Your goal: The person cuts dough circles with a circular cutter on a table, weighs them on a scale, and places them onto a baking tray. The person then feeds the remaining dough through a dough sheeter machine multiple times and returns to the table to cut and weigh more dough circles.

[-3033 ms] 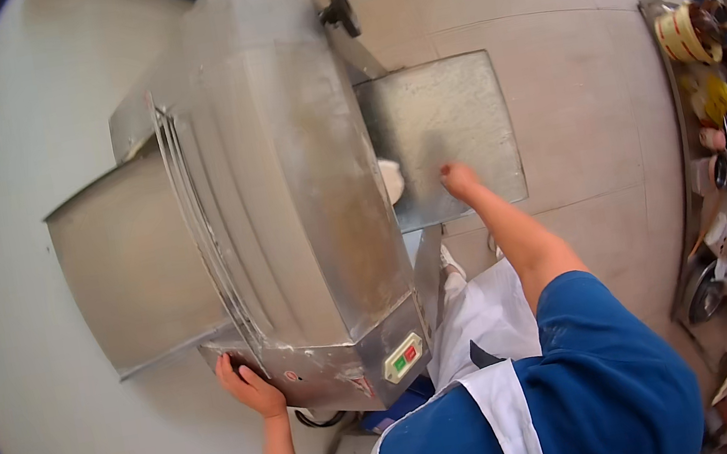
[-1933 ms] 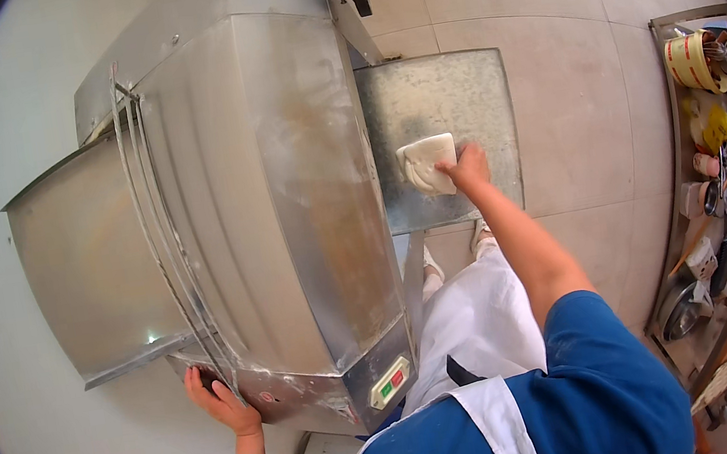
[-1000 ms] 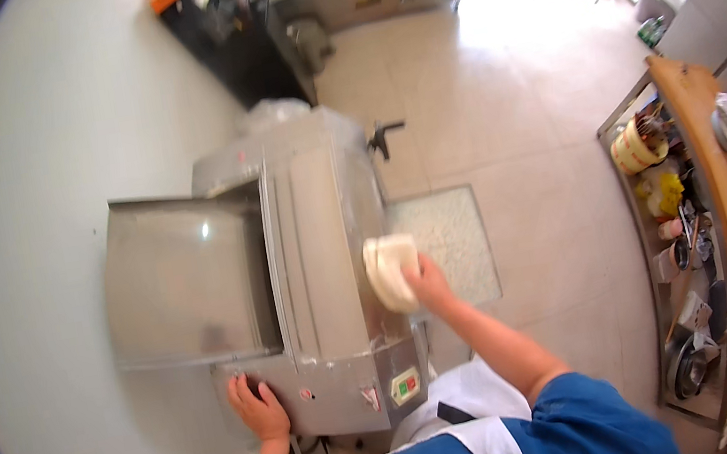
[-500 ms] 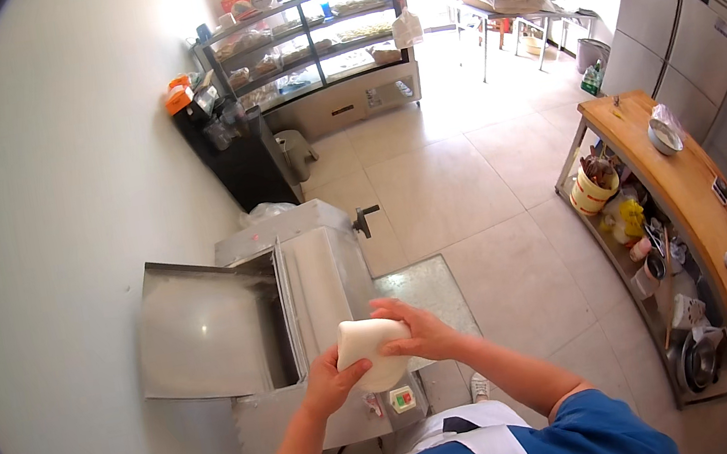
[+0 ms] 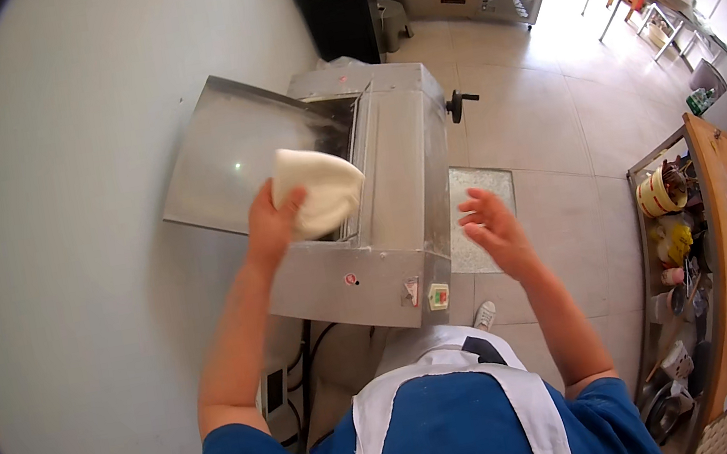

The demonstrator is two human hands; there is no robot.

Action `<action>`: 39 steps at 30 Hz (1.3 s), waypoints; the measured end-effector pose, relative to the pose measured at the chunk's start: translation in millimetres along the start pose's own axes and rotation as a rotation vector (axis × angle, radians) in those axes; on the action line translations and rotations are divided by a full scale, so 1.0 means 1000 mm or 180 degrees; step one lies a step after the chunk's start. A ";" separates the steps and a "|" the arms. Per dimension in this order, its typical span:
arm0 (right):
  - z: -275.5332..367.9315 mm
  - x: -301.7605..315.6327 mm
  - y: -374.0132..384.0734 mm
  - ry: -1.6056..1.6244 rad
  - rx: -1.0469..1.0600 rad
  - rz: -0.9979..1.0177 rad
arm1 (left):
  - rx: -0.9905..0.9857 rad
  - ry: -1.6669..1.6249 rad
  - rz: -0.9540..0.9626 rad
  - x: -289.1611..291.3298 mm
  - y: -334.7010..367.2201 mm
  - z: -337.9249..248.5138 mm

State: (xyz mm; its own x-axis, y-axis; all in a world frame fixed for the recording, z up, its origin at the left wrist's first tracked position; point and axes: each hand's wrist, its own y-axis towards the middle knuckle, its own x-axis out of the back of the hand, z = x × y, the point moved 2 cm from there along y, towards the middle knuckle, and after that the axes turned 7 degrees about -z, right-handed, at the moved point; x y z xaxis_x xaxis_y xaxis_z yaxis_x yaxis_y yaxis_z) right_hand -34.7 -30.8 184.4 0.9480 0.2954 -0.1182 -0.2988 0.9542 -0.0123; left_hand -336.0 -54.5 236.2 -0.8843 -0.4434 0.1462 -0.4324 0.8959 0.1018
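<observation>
Beside the pale wall on the left, we stand over a steel dough sheeter (image 5: 401, 164), and its dark opening (image 5: 339, 121) calls, in our judgement, for the most care: we do best to keep our fingertips well back from it and let only the dough come near. The sloped steel tray (image 5: 217, 145) on the machine's left side can probably take the weight, so we would lower the piece flat and square to the opening, smoothing out any fold. On the right side, a lower, whitish tray (image 5: 475, 257) sits beneath our free hand. The soft, pale dough slab (image 5: 320, 191) is over the near right part of the left tray, beside the opening; whether it touches the metal, we cannot tell. Our left hand (image 5: 276, 226) pinches its near left edge, thumb on top and the other fingers mostly hidden, so the slab extends to the right and far side of that hand. Our right hand (image 5: 495, 230), fingers spread and slightly curled, holds nothing and is well apart to the right of the dough; we judge it could steady the unsupported edge.
</observation>
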 end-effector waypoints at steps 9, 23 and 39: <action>-0.092 0.081 -0.083 -0.1031 -0.0923 -0.0688 | 0.0359 0.3976 -0.0109 0.071 0.073 0.091; -0.090 0.065 -0.076 -0.2136 -0.0551 -0.0389 | 0.1067 0.4037 0.1251 -0.032 0.068 0.138; -0.335 0.143 -0.034 -0.1361 -0.2656 -0.0859 | -0.0613 0.3921 -0.0307 0.026 -0.084 0.107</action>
State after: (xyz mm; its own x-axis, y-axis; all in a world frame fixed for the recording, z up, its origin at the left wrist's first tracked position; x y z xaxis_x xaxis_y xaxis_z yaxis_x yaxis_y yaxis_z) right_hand 74.3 -36.6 -165.1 0.9064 0.2210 0.3601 0.1092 0.7010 -0.7048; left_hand -341.4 -138.2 125.8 -0.0531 -0.3303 0.9424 -0.3615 0.8861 0.2901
